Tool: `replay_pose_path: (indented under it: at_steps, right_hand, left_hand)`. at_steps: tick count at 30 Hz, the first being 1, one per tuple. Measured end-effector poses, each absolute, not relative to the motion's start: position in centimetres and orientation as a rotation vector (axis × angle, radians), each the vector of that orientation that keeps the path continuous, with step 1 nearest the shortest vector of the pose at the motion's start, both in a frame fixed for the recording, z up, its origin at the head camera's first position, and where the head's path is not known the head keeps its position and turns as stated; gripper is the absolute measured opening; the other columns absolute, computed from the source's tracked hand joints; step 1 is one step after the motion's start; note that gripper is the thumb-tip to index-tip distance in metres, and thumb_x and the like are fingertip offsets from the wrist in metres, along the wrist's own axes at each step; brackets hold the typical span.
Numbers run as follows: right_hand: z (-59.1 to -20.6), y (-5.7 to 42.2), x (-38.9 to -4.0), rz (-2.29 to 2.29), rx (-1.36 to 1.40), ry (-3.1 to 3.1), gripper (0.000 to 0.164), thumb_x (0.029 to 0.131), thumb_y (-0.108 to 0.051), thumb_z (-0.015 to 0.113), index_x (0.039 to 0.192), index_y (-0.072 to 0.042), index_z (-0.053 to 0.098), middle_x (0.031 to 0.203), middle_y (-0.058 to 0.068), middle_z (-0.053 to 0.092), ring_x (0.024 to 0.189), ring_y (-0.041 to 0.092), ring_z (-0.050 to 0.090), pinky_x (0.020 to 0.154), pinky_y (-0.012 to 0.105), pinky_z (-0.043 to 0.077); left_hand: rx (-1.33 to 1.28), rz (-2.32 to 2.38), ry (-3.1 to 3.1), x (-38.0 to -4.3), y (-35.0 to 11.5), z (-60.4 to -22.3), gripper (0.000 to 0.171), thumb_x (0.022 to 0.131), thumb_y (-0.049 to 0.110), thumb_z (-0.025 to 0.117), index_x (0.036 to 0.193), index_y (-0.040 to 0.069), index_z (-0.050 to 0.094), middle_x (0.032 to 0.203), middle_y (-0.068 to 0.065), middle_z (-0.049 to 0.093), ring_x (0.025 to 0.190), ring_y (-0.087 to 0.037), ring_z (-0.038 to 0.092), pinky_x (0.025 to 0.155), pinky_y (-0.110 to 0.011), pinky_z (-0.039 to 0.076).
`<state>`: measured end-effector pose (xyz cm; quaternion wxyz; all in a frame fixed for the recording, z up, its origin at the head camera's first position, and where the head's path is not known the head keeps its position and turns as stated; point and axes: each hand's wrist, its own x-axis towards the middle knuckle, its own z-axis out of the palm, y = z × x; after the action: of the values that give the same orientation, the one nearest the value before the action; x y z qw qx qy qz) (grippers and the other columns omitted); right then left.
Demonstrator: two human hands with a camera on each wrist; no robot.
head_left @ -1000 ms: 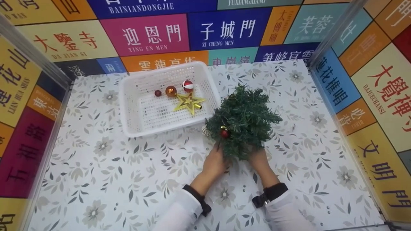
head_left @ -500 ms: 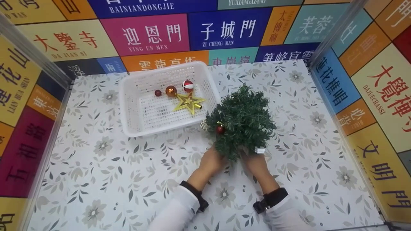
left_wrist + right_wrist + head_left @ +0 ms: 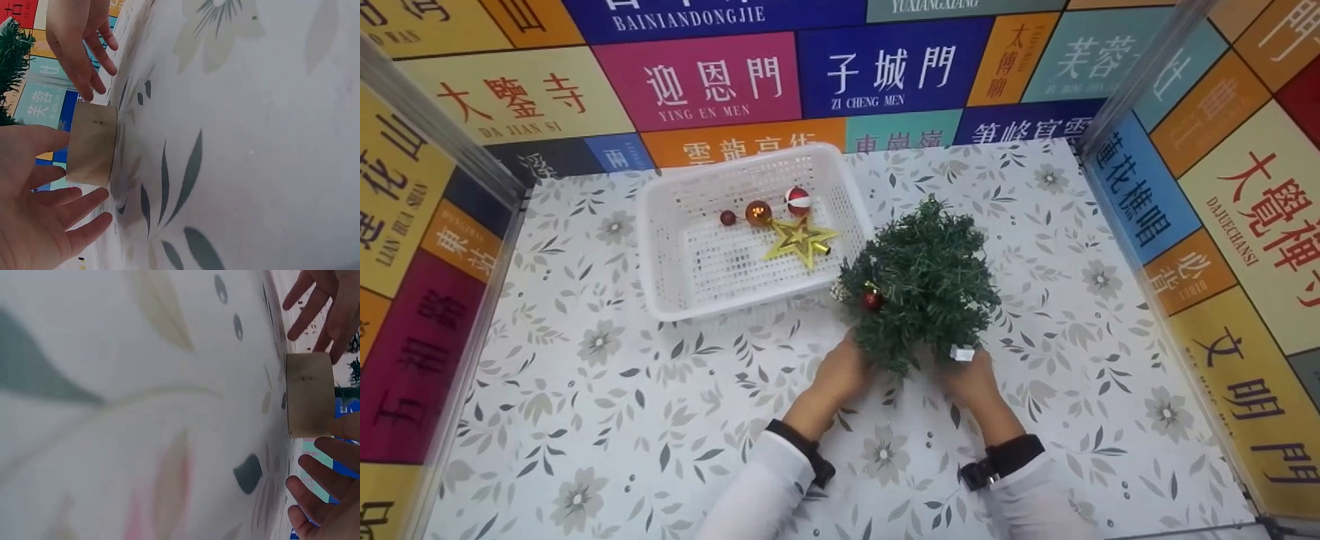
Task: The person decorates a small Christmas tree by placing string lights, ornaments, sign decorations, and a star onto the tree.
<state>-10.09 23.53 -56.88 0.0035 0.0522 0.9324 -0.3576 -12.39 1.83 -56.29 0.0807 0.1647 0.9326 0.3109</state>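
Observation:
A small artificial Christmas tree (image 3: pixel 934 277) stands on the table, its wooden base (image 3: pixel 93 143) resting on the floral surface. A red ball ornament (image 3: pixel 871 300) and a pale bauble (image 3: pixel 838 291) hang on the tree's left side. A white tag (image 3: pixel 961 352) shows among its lower branches. My left hand (image 3: pixel 840 375) is at the left of the base, fingers spread and loosely extended. On the opposite side my right hand (image 3: pixel 971 382) also has its fingers extended, the thumb overlapping the base in the right wrist view. Whether either hand touches the base is unclear. From above, branches hide the fingertips.
A white plastic basket (image 3: pixel 742 304) stands behind and left of the tree. In it lie a gold star (image 3: pixel 801 238), a red-and-white ball (image 3: pixel 797 201), a copper ball (image 3: pixel 758 213) and a small dark red ball (image 3: pixel 727 217). Printed panels (image 3: pixel 697 79) wall the table.
The tree has turned slightly and shifted a little left, becoming more upright, and its white tag has come into sight. Both hands have since moved slightly apart.

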Motion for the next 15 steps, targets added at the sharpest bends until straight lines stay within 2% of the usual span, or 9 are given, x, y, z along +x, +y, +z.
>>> replay_pose_path:
  at_steps: [1,3,6,8,10,15]
  right_hand:
    - [-56.7,24.1,-10.3,-1.108,0.156,2.926,0.051,0.082,-0.017,0.065,0.119,0.014,0.049,0.109,0.033,0.054,0.102,0.044,0.053,0.088,0.054,0.041]
    - [-56.4,25.2,-10.7,-1.025,0.153,2.952,0.041,0.081,-0.006,0.061,0.113,0.017,0.050,0.104,0.035,0.054,0.101,0.047,0.050,0.088,0.057,0.039]
    - [-55.8,26.8,-11.3,-0.962,0.207,2.966,0.039,0.080,0.001,0.058,0.115,0.016,0.050,0.109,0.035,0.052,0.105,0.049,0.047,0.091,0.057,0.035]
    - [-55.4,27.8,-11.6,-0.950,0.233,2.973,0.036,0.085,0.000,0.052,0.119,0.013,0.050,0.116,0.033,0.050,0.107,0.048,0.047,0.091,0.057,0.035]
    - [-55.0,28.6,-11.8,-0.988,0.241,2.979,0.040,0.087,-0.005,0.056,0.125,0.007,0.050,0.124,0.029,0.049,0.107,0.045,0.048,0.091,0.055,0.037]
    - [-53.9,29.8,-11.9,-1.031,0.270,3.018,0.039,0.091,-0.015,0.057,0.127,0.000,0.052,0.126,0.025,0.049,0.108,0.042,0.048,0.091,0.054,0.036]
  left_hand:
    - [0.497,0.907,2.794,-12.6,1.4,-56.2,0.043,0.090,0.021,0.056,0.127,-0.001,0.050,0.119,-0.016,0.057,0.093,-0.034,0.061,0.079,-0.043,0.050]
    - [0.509,0.859,2.793,-13.0,0.4,-55.7,0.040,0.090,0.021,0.055,0.126,0.002,0.053,0.123,-0.014,0.056,0.097,-0.032,0.060,0.082,-0.041,0.049]
    - [0.513,0.812,2.745,-13.7,-1.4,-54.5,0.036,0.091,0.024,0.056,0.124,0.009,0.058,0.125,-0.010,0.056,0.103,-0.029,0.058,0.087,-0.040,0.047]
    - [0.463,0.773,2.703,-14.2,-2.8,-53.3,0.035,0.091,0.027,0.055,0.122,0.013,0.060,0.123,-0.008,0.058,0.104,-0.028,0.058,0.088,-0.041,0.046]
    - [0.407,0.748,2.659,-14.7,-4.3,-51.9,0.032,0.091,0.029,0.055,0.119,0.014,0.062,0.118,-0.007,0.061,0.100,-0.027,0.060,0.087,-0.041,0.046]
    - [0.336,0.725,2.587,-16.3,-8.0,-48.0,0.025,0.091,0.030,0.057,0.104,0.011,0.068,0.101,-0.006,0.067,0.088,-0.023,0.062,0.082,-0.041,0.047]
